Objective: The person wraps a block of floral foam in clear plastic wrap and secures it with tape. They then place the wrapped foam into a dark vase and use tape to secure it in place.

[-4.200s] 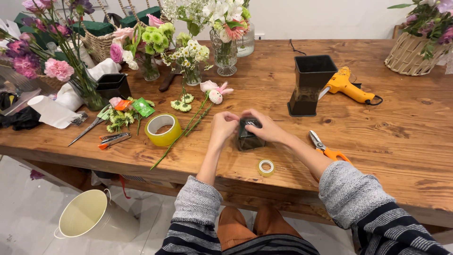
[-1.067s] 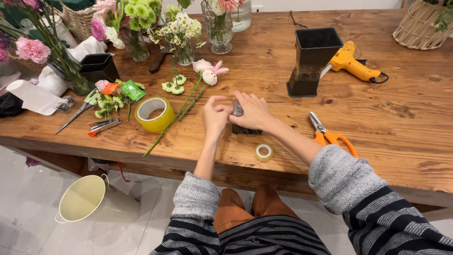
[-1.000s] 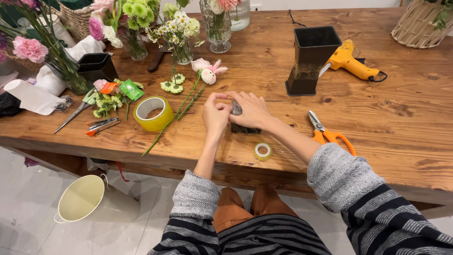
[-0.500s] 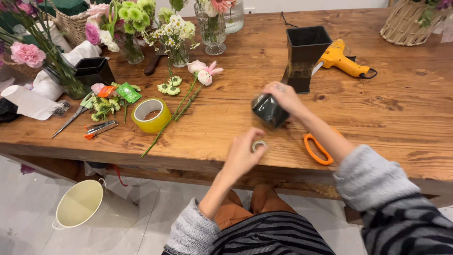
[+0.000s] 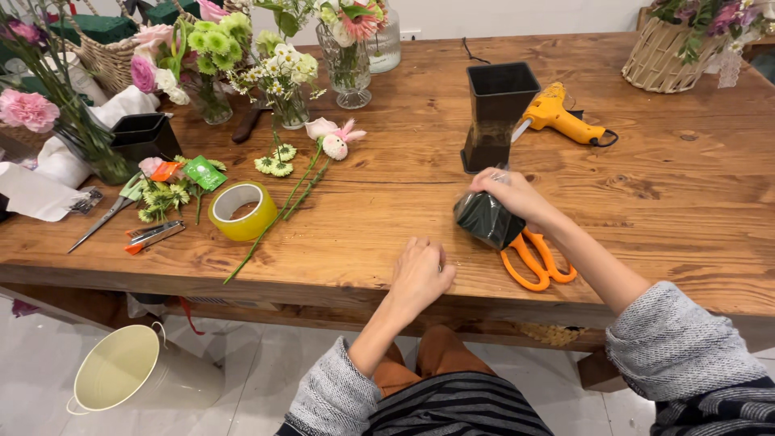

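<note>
Dark plastic-wrapped pot (image 5: pixel 487 220), small and shiny, isn't between both hands at the table's middle anymore, it's moved off to the right and now sits tilted over the orange-handled scissors (image 5: pixel 536 257). Right hand (image 5: pixel 513 194) grips it alone from the top. Left hand (image 5: pixel 420 274) has dropped to the near edge of the wooden table (image 5: pixel 686 210), fingers curled over where the little tape roll was; can't tell if it's actually holding it. So the two-handed bit looks finished.
</note>
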